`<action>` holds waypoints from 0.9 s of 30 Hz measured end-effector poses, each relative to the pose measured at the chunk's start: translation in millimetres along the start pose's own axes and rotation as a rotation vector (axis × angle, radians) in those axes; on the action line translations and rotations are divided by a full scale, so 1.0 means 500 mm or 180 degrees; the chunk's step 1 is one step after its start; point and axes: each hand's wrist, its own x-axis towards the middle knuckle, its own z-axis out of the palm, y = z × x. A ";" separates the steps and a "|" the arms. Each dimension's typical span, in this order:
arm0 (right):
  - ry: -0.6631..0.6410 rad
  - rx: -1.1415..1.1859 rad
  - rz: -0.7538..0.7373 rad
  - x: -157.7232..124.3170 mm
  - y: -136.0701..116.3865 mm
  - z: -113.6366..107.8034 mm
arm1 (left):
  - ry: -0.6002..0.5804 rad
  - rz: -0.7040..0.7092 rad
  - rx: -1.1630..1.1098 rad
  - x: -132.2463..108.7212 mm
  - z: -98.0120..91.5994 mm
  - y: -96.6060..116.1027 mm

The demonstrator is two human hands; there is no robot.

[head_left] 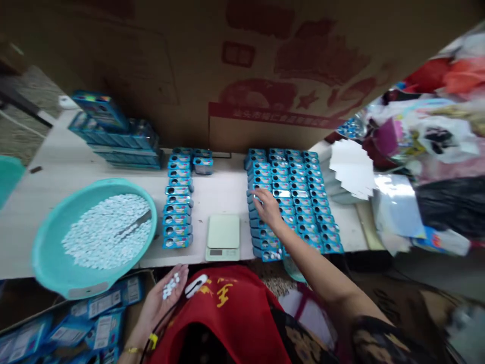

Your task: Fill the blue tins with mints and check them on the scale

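My left hand (166,293) is palm up below the table's front edge, its fingers half curled under several small white pieces (171,285). Over the left column of the right-hand block of blue boxes (303,202) is my right hand (267,206), fingertips bent down at a box; whether they hold a piece is too small to tell. The boxes have dark round openings, and white pieces show on some. A teal basin (49,237) at the left contains many white pieces and metal tweezers (132,224).
A pale green scale (223,237) lies between the right block and a column of blue boxes (177,207). More boxes (117,139) are stacked at the back left. White cards (350,169) stand at the right, and a large carton (189,65) rises behind.
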 end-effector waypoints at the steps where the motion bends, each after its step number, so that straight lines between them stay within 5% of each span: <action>1: -0.0154 -0.0076 -0.0035 -0.065 0.001 -0.046 | -0.0030 -0.0021 0.0063 0.005 0.008 0.003; 4: -0.1025 -0.0461 -0.0187 -0.232 -0.012 -0.131 | -0.0166 -0.0111 0.0223 0.016 0.034 0.009; 6: -0.1550 -0.0820 -0.0267 -0.303 -0.020 -0.139 | -0.0240 -0.0160 0.0300 0.018 0.052 0.008; 9: -0.1780 -0.1192 -0.0325 -0.352 -0.017 -0.113 | -0.0302 -0.0221 0.0396 0.014 0.071 0.000; 19: -0.1681 -0.1445 -0.0623 -0.374 0.007 -0.074 | -0.0439 -0.0279 0.0430 0.006 0.055 -0.033; 27: -0.1726 -0.1335 -0.1075 -0.287 -0.113 -0.101 | -0.0492 -0.0265 0.0251 0.001 0.045 -0.043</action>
